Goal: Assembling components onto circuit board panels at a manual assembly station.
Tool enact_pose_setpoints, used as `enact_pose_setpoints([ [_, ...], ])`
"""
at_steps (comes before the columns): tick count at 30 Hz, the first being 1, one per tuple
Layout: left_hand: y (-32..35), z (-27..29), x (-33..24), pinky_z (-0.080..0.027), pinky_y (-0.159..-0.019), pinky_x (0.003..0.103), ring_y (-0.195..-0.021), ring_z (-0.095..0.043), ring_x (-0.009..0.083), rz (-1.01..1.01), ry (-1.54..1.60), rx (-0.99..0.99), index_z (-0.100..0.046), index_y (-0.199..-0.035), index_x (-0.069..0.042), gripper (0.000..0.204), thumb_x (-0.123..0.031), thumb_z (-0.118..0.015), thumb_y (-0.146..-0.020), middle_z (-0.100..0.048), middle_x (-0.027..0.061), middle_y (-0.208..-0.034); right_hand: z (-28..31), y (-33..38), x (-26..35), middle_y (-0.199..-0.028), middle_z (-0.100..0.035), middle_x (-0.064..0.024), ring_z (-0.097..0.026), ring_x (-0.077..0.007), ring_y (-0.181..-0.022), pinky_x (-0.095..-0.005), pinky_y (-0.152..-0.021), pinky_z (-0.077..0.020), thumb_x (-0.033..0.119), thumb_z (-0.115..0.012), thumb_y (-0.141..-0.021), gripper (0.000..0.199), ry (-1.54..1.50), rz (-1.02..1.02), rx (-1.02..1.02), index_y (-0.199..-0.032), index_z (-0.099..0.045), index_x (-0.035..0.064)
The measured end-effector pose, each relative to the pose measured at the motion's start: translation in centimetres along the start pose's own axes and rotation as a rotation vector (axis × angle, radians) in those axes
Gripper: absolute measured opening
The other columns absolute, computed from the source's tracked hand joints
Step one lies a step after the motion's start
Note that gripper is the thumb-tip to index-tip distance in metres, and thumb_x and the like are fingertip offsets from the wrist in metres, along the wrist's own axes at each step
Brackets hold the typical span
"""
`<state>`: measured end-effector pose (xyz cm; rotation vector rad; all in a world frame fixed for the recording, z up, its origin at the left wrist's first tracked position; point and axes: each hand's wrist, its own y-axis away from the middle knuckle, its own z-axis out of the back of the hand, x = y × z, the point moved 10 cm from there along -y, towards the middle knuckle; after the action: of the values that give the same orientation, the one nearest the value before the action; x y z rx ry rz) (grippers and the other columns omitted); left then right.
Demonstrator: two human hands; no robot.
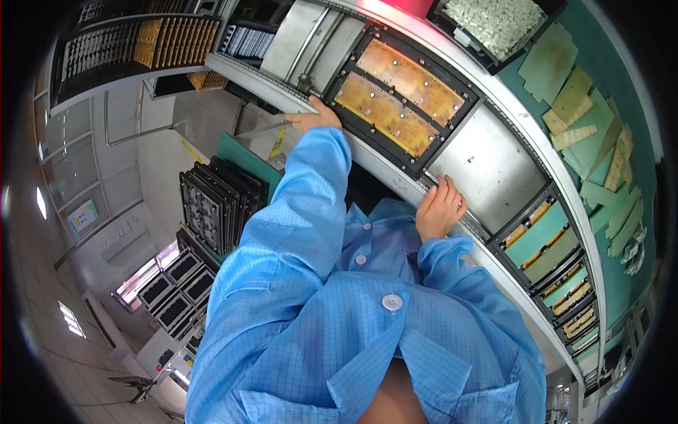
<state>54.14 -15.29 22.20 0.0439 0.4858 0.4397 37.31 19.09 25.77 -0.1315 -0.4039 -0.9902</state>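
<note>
A black pallet (406,99) carrying amber circuit boards (399,106) lies across the conveyor in front of me. My left hand (316,119) is at its near left corner, on the near rail, thumb up and fingers stretched to the left. By the near right corner, my right hand (441,209) rests on the near rail (395,177), fingers slightly bent and apart, fingertips by the pallet's edge. I see nothing held in either hand, though the left palm is partly hidden.
Metal plates (487,162) show between the rails beside the pallet. More framed boards (540,240) sit farther right along the conveyor. A black box of white pieces (494,25) and pale green offcuts (593,134) lie beyond. Stacked black pallets (219,201) stand at left, below a board rack (134,49).
</note>
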Motion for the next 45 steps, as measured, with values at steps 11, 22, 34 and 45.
enact_pose_setpoints([
  [11, -0.8, -0.8, -0.8, -0.040, -0.109, 0.051, -0.129, -0.049, 0.0498, -0.204, -0.164, -0.086, -0.011, -0.154, 0.014, 0.098, -0.057, -0.046, -0.097, -0.039, 0.0384, -0.147, -0.5, 0.0, -0.4, -0.129, -0.061, -0.0102, -0.053, -0.0278, -0.120, -0.0517, -0.110, -0.0278, 0.027, -0.049, -0.098, 0.041, 0.059, -0.058, -0.027, -0.133, -0.056, 0.0064],
  [22, -1.2, 4.9, -7.3, -0.018, -0.122, 0.042, -0.147, -0.026, 0.0421, -1.150, 0.381, 0.245, -0.029, -0.155, 0.005, 0.065, -0.021, -0.054, -0.100, -0.031, 0.0318, -0.155, -0.8, -3.6, -1.3, -0.117, -0.070, -0.0231, -0.065, -0.0317, -0.111, -0.0370, -0.099, -0.0470, 0.036, -0.036, -0.111, 0.052, -0.689, -0.296, -0.146, -0.138, -0.056, -0.0034],
  [34, 3.9, 1.9, -14.3, -0.051, -0.100, 0.042, -0.121, -0.059, 0.0402, -1.717, 0.439, 0.679, -0.064, -0.127, -0.006, 0.035, 0.001, -0.058, -0.093, -0.069, 0.0199, -0.118, -1.4, -3.6, -0.4, -0.124, -0.068, -0.0184, -0.061, -0.0238, -0.117, -0.0364, -0.101, -0.0453, 0.037, -0.038, -0.110, 0.052, -0.643, -0.335, -0.248, -0.134, -0.060, -0.0030],
  [45, 5.5, -1.5, -17.6, -0.058, -0.091, 0.037, -0.114, -0.064, 0.0295, -2.301, 0.308, 0.879, -0.070, -0.093, -0.002, 0.018, 0.008, -0.069, -0.079, -0.071, 0.0072, -0.099, -0.6, -7.7, 13.4, -0.085, -0.057, -0.0125, -0.057, -0.0262, -0.076, -0.0357, -0.067, -0.0474, 0.000, -0.074, -0.084, 0.021, -0.389, 0.297, -0.220, -0.102, -0.064, -0.0007],
])
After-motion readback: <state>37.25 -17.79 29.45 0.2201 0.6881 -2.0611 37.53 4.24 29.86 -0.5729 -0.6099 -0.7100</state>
